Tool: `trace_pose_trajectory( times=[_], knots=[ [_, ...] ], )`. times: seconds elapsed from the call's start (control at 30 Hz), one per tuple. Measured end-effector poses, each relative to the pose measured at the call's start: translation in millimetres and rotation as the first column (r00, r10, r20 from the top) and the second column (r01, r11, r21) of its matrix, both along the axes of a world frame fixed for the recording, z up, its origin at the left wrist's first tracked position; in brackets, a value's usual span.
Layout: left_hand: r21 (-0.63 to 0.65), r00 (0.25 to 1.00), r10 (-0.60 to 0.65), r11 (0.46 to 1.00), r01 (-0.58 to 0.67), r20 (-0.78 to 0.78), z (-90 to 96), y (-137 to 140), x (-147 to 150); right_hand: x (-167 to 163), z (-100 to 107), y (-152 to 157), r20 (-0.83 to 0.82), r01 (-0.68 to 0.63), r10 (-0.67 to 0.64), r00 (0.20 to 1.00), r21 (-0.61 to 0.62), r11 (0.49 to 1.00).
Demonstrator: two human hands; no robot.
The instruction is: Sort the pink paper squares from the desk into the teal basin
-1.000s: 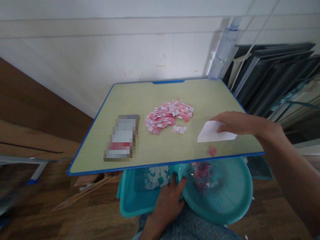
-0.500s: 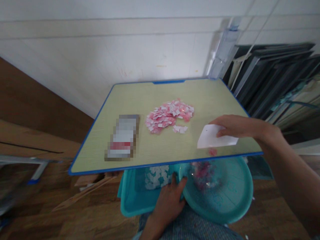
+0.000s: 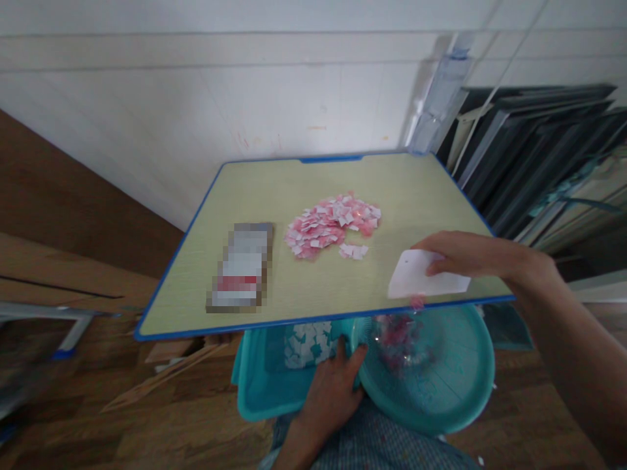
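My right hand [image 3: 455, 254] is closed on a flat white card [image 3: 414, 277], holding it low over the near right part of the yellow board [image 3: 274, 186]. At the card's lower edge, a small pinkish-red clump [image 3: 417, 302] lies on the board's blue rim. In the middle of the board is a heap of small pink and white pieces [image 3: 318, 228]. Below the board, my left hand [image 3: 336, 385] grips the near-left rim of a round teal basket [image 3: 455, 385], in which reddish, clear pieces [image 3: 399, 336] lie. Part of the basket is hidden under the board.
A phone-like slab [image 3: 242, 264], blurred out, lies on the board's left. Left of the basket sits a teal tub [image 3: 259, 405] with white scraps [image 3: 308, 343]. A clear plastic bottle [image 3: 435, 98] stands behind the board, beside stacked dark panels [image 3: 533, 143].
My right hand and the card have come slightly nearer the front edge, and the reddish clump has slid from the board's surface onto its rim. My left hand stays where it was.
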State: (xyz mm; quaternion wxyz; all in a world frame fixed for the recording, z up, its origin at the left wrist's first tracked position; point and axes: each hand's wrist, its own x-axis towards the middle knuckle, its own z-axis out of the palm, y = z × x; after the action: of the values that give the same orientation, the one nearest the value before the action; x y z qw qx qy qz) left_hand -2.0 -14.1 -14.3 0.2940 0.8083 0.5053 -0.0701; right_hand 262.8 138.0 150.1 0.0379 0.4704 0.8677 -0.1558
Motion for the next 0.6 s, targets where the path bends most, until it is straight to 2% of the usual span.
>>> trace_pose_trajectory(
  times=[0.07, 0.2, 0.43, 0.6],
  knots=[
    [0.010, 1.000, -0.006, 1.000, 0.006, 0.005, -0.2, 0, 0, -1, 1, -2, 0.003, -0.023, 0.023, 1.000, -0.081, 0.996],
    [0.020, 1.000, -0.001, 1.000, 0.001, 0.008, -0.2, 1, 1, -2, 2, -5, 0.015, -0.003, 0.005, 1.000, -0.128, 0.992],
    [-0.003, 1.000, 0.001, 1.000, -0.001, 0.003, 1.3, 1, 1, 0, 3, -17, 0.027, 0.008, -0.004, 1.000, -0.131, 0.991],
    [-0.007, 1.000, -0.008, 1.000, 0.008, -0.007, 4.5, 1, 1, 0, 2, -25, 0.068, 0.032, -0.027, 0.997, -0.081, 0.996]
  ],
)
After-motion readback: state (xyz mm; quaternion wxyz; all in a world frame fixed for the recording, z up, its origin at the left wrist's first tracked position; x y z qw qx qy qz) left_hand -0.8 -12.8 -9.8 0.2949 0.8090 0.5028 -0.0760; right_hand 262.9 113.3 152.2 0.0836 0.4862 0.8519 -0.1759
